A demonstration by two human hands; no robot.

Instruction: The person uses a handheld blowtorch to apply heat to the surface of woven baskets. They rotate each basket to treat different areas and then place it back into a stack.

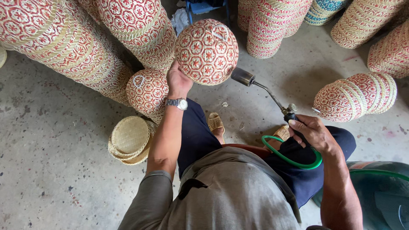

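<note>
Nearest, at about four o'clock, the right hand (310, 133) is clenched around the dark grip of a gas torch (265, 91), its thin metal neck running up toward eleven o'clock to a cylindrical burner head close beside the rim of a woven basket (207, 51). A green hose (294, 161) loops from under that hand across the dark trousers. At five o'clock a green gas cylinder (379, 196) sits partly in view beside the right forearm.

Further out, near the centre, the left hand (178, 81), a metal wristwatch (177, 103) on its wrist, grasps the lower left edge of the basket and holds it raised above the concrete floor (51, 140). The basket is round, domed, with a red and cream star pattern, its bottom turned to the camera, at twelve o'clock.

At nine o'clock a small pile of plain straw-coloured baskets (130, 138) lies on the floor. Beyond, leaning stacks of patterned baskets (76, 47) stretch from ten to two o'clock, and a short stack (355, 96) lies on its side at three o'clock.
</note>
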